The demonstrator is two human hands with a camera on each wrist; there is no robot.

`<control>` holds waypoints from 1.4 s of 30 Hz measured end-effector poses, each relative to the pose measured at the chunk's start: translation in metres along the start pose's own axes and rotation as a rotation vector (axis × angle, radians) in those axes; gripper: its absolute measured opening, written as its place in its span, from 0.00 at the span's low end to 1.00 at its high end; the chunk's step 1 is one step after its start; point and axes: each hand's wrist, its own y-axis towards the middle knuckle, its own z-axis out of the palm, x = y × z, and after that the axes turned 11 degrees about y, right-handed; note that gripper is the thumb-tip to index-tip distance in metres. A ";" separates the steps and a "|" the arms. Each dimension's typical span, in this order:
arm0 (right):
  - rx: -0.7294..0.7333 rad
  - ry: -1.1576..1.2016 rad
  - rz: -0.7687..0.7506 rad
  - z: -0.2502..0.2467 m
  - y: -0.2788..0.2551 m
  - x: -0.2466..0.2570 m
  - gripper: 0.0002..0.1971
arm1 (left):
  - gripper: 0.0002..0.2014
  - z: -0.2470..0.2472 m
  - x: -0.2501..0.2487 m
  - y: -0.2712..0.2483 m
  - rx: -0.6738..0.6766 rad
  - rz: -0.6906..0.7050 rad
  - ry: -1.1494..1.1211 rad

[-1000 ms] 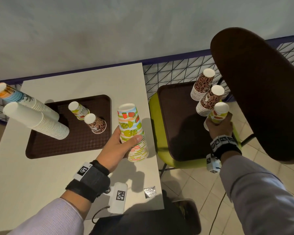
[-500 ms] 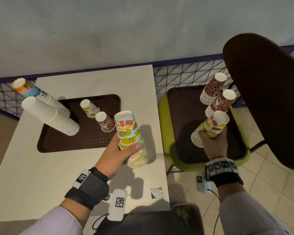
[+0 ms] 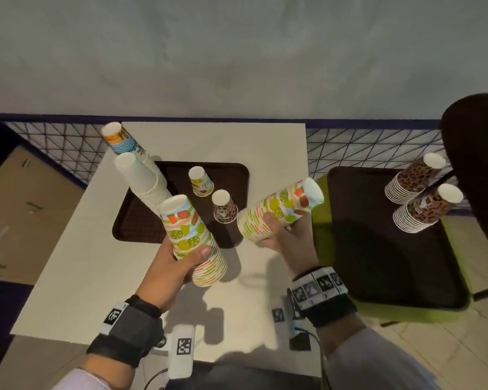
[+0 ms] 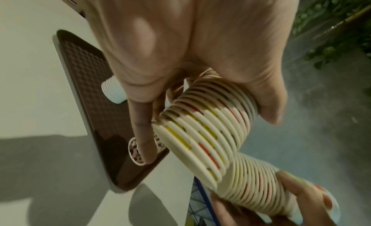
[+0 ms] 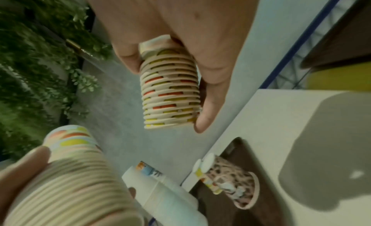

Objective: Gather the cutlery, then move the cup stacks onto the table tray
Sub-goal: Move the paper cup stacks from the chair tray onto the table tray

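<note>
- A fruit-print cup stack (image 3: 279, 211) has been lifted off the chair tray (image 3: 383, 249) since a second ago and is now carried, tilted, over the bench (image 3: 76, 277), clamped in the grip of the right hand (image 3: 286, 239).
- A second fruit-print stack (image 3: 190, 236) is kept clamped in the left hand (image 3: 171, 267), just beside the table tray (image 3: 237, 175).
- Two leopard-print stacks (image 3: 414, 178) are left on the chair tray; more trips are judged necessary.

Green chair (image 3: 319, 220), cardboard box (image 3: 26, 209)
</note>
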 end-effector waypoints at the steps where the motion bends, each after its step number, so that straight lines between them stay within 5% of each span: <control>1: 0.006 0.010 -0.007 0.020 0.009 -0.002 0.24 | 0.52 -0.012 0.000 0.001 -0.010 0.004 0.000; 7: -0.014 -0.082 -0.081 0.129 0.075 -0.018 0.30 | 0.49 -0.090 0.010 0.016 -0.043 0.004 -0.020; 10: -0.114 -0.225 -0.099 0.170 0.108 -0.029 0.44 | 0.49 -0.126 0.011 0.025 -0.037 0.011 0.007; 15: -0.143 -0.423 -0.334 0.205 0.154 -0.062 0.30 | 0.51 -0.174 0.014 0.041 -0.041 0.013 0.019; 22: -0.190 -0.629 -0.208 0.228 0.187 -0.110 0.39 | 0.51 -0.218 0.024 0.057 0.014 -0.026 0.023; 29: -0.252 -0.722 -0.126 0.234 0.191 -0.144 0.37 | 0.54 -0.233 0.033 0.065 0.053 -0.036 0.024; 35: -0.274 -0.734 0.013 0.233 0.191 -0.156 0.34 | 0.52 -0.240 0.034 0.066 0.090 -0.045 0.025; 42: -0.210 -0.737 0.070 0.232 0.175 -0.141 0.44 | 0.52 -0.240 0.031 0.066 0.118 -0.022 -0.019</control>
